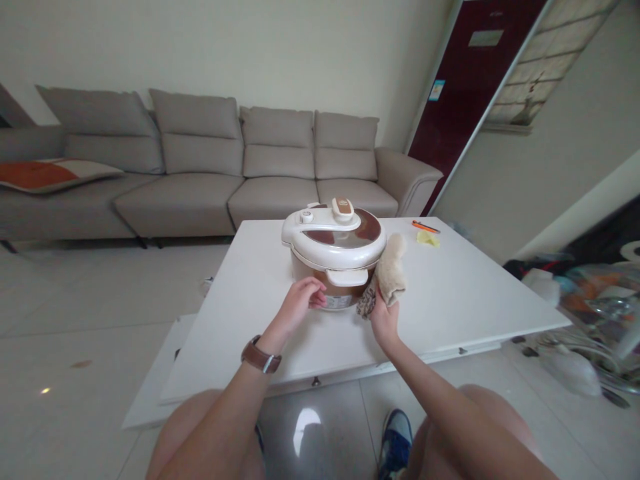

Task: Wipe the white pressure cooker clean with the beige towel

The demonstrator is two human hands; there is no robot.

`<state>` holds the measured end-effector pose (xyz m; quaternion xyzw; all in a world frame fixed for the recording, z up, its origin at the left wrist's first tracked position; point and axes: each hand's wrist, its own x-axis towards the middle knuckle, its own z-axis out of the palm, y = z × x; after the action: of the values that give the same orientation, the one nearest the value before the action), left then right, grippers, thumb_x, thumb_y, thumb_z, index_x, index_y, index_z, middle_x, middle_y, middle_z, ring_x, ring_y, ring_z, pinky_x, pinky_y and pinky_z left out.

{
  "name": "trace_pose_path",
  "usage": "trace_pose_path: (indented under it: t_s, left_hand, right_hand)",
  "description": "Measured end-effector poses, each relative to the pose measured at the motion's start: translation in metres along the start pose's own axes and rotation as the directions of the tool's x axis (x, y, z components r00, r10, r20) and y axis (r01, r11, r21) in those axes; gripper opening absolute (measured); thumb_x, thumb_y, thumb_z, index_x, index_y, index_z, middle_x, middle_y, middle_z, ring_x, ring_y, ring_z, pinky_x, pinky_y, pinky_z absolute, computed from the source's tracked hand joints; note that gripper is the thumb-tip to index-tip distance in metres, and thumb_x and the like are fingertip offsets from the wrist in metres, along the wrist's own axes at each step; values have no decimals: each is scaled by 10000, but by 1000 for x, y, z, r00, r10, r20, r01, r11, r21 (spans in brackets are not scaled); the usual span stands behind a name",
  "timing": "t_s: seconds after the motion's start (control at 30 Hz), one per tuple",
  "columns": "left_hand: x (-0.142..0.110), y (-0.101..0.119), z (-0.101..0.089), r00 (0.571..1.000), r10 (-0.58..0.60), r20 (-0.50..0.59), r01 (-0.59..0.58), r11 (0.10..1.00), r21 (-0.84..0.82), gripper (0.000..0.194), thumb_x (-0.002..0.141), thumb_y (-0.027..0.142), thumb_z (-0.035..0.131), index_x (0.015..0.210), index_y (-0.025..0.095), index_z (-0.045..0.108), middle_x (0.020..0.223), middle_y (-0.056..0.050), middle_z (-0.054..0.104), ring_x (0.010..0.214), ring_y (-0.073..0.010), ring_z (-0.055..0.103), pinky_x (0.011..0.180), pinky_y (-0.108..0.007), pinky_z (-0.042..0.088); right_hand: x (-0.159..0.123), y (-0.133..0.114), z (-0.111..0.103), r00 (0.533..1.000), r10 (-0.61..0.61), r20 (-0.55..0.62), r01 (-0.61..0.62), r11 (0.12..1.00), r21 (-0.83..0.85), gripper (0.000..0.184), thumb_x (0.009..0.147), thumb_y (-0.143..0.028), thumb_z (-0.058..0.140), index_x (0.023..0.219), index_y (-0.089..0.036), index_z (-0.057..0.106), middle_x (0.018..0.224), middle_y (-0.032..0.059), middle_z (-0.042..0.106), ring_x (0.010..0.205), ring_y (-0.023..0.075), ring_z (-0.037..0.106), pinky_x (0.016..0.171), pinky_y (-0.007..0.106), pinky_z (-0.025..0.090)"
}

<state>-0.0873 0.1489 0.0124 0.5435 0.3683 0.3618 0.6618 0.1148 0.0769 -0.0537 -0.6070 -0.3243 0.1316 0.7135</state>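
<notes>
A white and brown electric pressure cooker stands upright on the white table with its lid on. My left hand is at the cooker's lower front left, fingers loosely bent and apart, with nothing in them. Whether its fingertips touch the cooker's side I cannot tell. In my right hand is a beige cloth, bunched up and held against or just beside the cooker's right side. A dark patterned part of the cloth hangs to the left of that hand.
On the white table, an orange and black pen-like object and a yellow paper or cloth piece lie at the back right. A grey sofa runs behind. Assorted items crowd the floor at right.
</notes>
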Motion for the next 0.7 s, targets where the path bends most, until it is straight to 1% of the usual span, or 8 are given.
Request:
trace_pose_path:
  t_s: [0.07,0.13,0.23,0.3,0.37,0.47,0.57,0.7]
  left_hand:
    - [0,0,0,1000,4,5,-4,1000,-3,221,755,364,598,796,162,677,685,-36,699,654,-150,666,668,-262,537]
    - [0,-2,0,1000,-4,3,4,1000,2,224,755,370,605,795,162,676,683,-35,698,648,-149,665,665,-262,535]
    - [2,-5,0,1000,-18,-5,18,1000,12,238,755,386,611,805,161,673,691,-39,703,644,-149,666,655,-260,528]
    - [3,-6,-1,1000,-22,-8,23,1000,19,246,757,394,610,813,162,670,696,-40,704,647,-152,669,647,-258,521]
    - [3,-6,-1,1000,-24,-9,24,999,24,250,760,400,605,816,165,667,697,-41,705,647,-153,671,642,-257,517]
    - [3,-4,0,1000,-11,-1,11,1000,21,233,752,386,597,806,170,667,695,-37,701,652,-153,671,657,-262,527]
    - [2,-2,2,1000,2,13,-2,1000,21,218,749,373,590,792,175,669,686,-33,691,655,-154,669,658,-264,532]
    - [2,-4,3,1000,-11,12,11,999,37,216,754,371,588,791,173,669,688,-35,693,648,-152,666,646,-260,526]
  right_hand:
    - [11,-2,0,999,-33,-5,32,999,-21,434,897,-486,612,1150,-156,737,1169,134,767,1225,279,660,1117,465,471]
    - [29,2,0,998,-38,-59,36,999,-35,470,897,-497,599,1182,-146,727,1226,144,750,1271,282,638,1148,473,442]
    - [49,13,-1,991,23,-131,-29,999,-45,510,898,-513,583,1208,-132,720,1286,166,727,1324,288,613,1176,472,413]
    - [48,18,0,984,90,-153,-97,994,-42,522,897,-517,582,1215,-127,721,1293,174,725,1319,298,621,1174,482,415]
    - [37,19,1,984,103,-145,-109,993,-38,530,900,-515,580,1234,-127,716,1306,171,721,1315,300,625,1166,483,426]
    - [19,10,-1,997,-10,-71,6,999,-47,492,902,-485,600,1232,-140,717,1256,158,743,1281,290,642,1123,466,473]
    - [20,-1,-5,993,-119,14,120,991,-67,412,887,-456,632,1142,-152,741,1123,145,774,1214,289,675,1073,463,514]
    - [36,-9,-4,992,-114,-48,109,990,-86,421,910,-496,587,1082,-143,737,1121,159,767,1188,285,682,1063,461,519]
